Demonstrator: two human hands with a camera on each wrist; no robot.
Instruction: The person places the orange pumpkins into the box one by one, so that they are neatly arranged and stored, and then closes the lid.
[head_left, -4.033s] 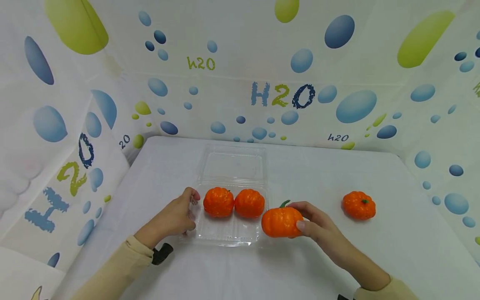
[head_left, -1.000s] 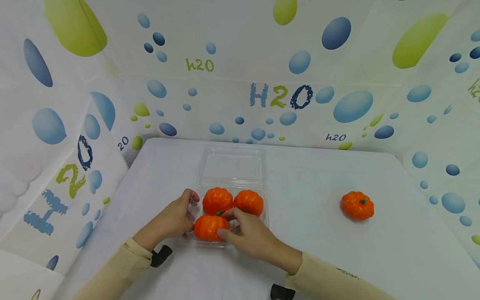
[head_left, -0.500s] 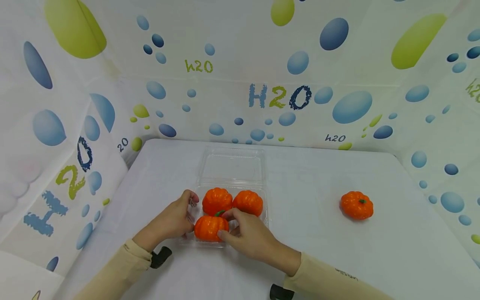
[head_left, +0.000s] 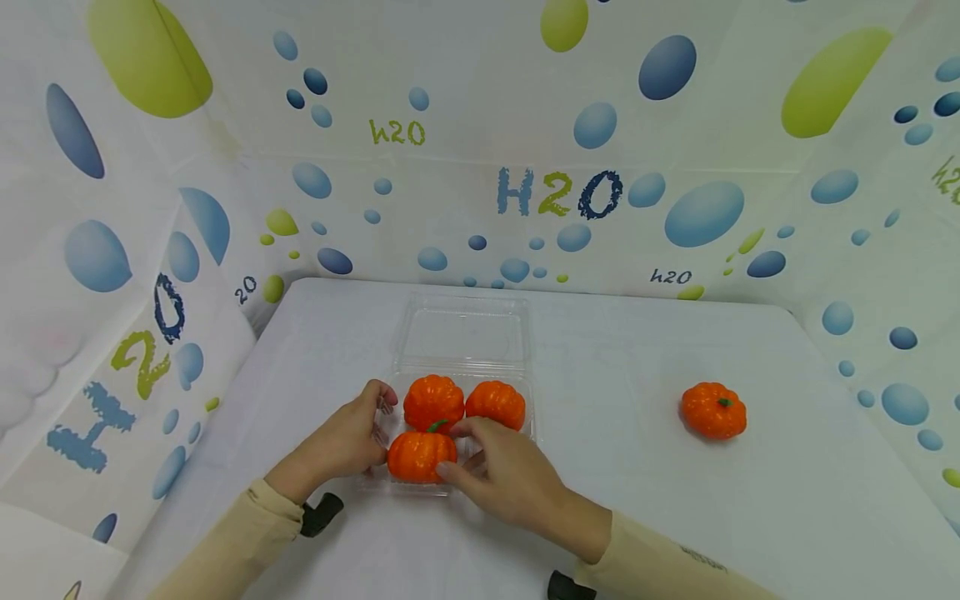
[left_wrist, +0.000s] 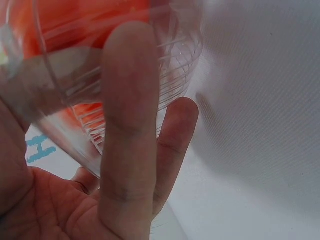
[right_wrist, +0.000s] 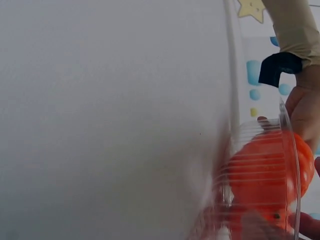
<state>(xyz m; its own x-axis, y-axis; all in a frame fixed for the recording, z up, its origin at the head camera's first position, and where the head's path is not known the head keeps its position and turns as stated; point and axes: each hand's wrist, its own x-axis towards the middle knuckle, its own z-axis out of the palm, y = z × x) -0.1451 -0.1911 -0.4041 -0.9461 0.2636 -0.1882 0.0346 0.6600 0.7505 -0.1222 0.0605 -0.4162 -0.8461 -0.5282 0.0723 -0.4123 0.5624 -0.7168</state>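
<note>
In the head view, a clear plastic clamshell container (head_left: 491,475) lies with its lid (head_left: 463,333) folded back. Two orange toy pumpkins, one at back left (head_left: 433,402) and one at back right (head_left: 497,403), sit inside. A third pumpkin with a green stem (head_left: 422,457) lies at the front left of the container. My right hand (head_left: 513,471) holds this one, thumb and forefinger at its right side. At the container's left wall, my left hand (head_left: 348,433) grips the plastic; the left wrist view shows fingers (left_wrist: 131,125) against its outside. Its ribbed wall (right_wrist: 260,170) shows in the right wrist view.
Another orange pumpkin (head_left: 714,410) sits alone on the right side of the white-covered table (head_left: 622,367). A patterned curtain (head_left: 465,200) rises behind the table and along both sides. Black wrist mounts (head_left: 322,514) stick out below both sleeves.
My right hand carried the third pumpkin leftward from beside the container into its front left. Over the last half second, that hand shifted slightly right. My left hand stayed at the container's left wall.
</note>
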